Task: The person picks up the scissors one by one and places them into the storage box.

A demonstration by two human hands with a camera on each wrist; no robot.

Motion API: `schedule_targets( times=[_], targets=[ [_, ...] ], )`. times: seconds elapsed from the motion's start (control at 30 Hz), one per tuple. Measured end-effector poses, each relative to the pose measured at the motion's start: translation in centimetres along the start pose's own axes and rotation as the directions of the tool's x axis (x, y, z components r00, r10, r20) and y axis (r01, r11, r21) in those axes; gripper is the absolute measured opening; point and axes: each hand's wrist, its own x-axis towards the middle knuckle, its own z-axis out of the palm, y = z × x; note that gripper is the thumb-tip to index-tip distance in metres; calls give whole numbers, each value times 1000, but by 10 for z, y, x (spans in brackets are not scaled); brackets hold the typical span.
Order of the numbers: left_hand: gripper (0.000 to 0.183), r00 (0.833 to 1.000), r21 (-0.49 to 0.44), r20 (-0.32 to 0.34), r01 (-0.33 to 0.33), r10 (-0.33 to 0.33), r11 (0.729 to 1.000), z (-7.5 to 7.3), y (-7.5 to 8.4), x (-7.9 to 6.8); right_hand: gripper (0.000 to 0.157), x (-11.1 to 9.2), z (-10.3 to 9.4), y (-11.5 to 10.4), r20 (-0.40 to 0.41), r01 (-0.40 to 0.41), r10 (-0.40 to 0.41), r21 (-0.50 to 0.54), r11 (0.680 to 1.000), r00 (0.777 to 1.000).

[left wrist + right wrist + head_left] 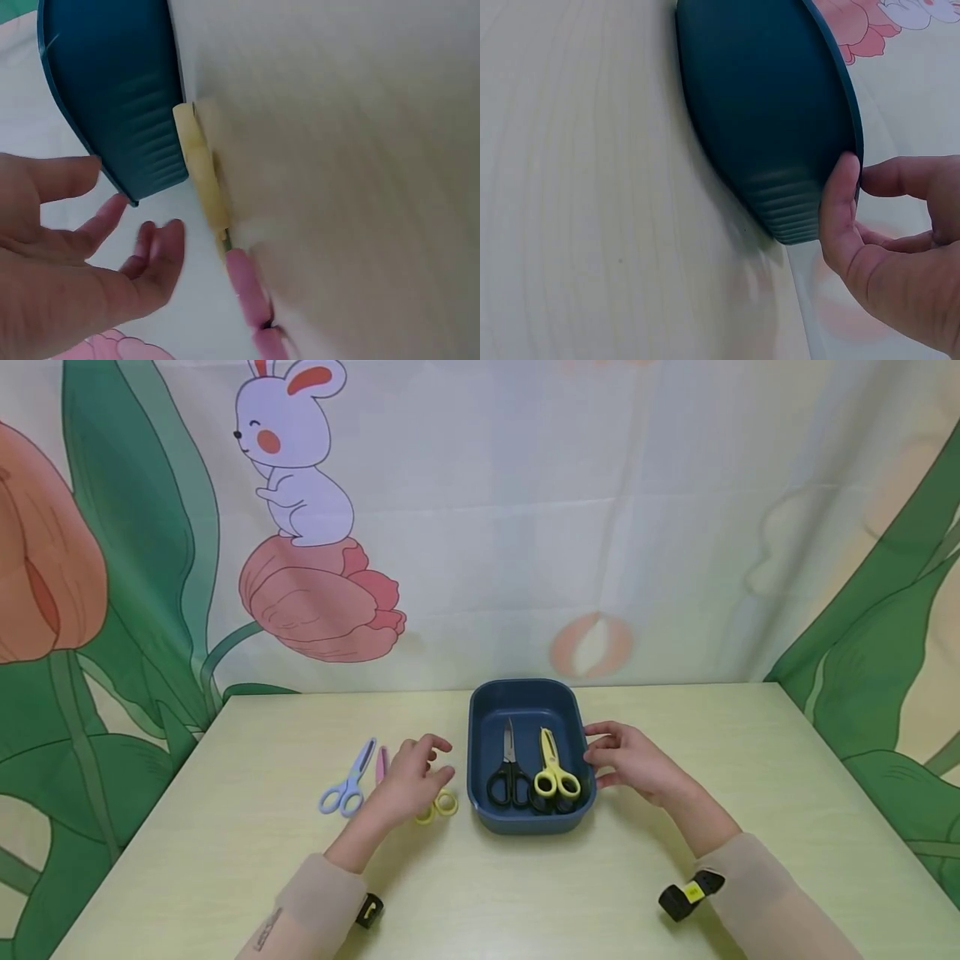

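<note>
A dark blue plastic bin [525, 822] stands near the table's back edge. Inside it lie black-handled scissors [509, 777] and yellow scissors [553, 768], with another black handle showing beneath the yellow pair. My right hand [633, 764] grips the bin's right rim, its thumb [840, 195] against the outer wall. Just left of the bin, my left hand [412, 781] hovers with nothing in its fingers, thumb and fingertips spread apart. Under and behind it are yellow scissors [446, 802] and pink scissors [382, 764], both partly hidden. Light blue scissors [352, 785] lie farther left.
The pale wooden table [525, 893] reaches back to a printed cloth [480, 527] with a rabbit and flowers. Each wrist wears a black strap, such as the right strap [686, 897] below the rolled sleeve.
</note>
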Motion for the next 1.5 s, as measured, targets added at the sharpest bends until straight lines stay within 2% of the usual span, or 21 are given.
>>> schedule_targets(
  times=[0.1,0.17,0.33,0.53,0.67,0.93,1.17,1.4,1.5],
  targets=[
    [34,999,124,41,-18,13,992,-2,2,-3,51,0,-1,1,6,-3,3,14,1000,1000],
    [40,997,206,74,-8,-8,979,-3,5,-5,52,0,-1,1,11,-3,3,24,1000,1000],
    [50,990,368,132,-4,-48,930,-2,8,-11,54,-1,-1,1,17,-4,4,32,999,1000],
    [45,987,496,156,-40,-44,867,-2,10,-16,55,-1,-1,1,18,-3,2,37,999,1000],
    [40,986,527,156,-37,-53,849,-2,10,-17,54,0,-2,3,18,-1,1,39,999,1000],
    [42,986,514,150,-11,-77,858,-3,7,-13,54,0,-2,4,16,-1,1,33,999,1000],
    [47,983,552,168,-37,-68,833,-4,7,-12,54,-2,-2,3,21,2,-3,35,999,1000],
    [33,981,516,177,-28,-74,856,-5,7,-14,55,-2,-2,3,22,6,-7,33,999,1000],
    [29,981,514,184,-39,-65,857,-5,7,-14,54,-2,-2,3,19,2,-2,28,1000,1000]
  ],
)
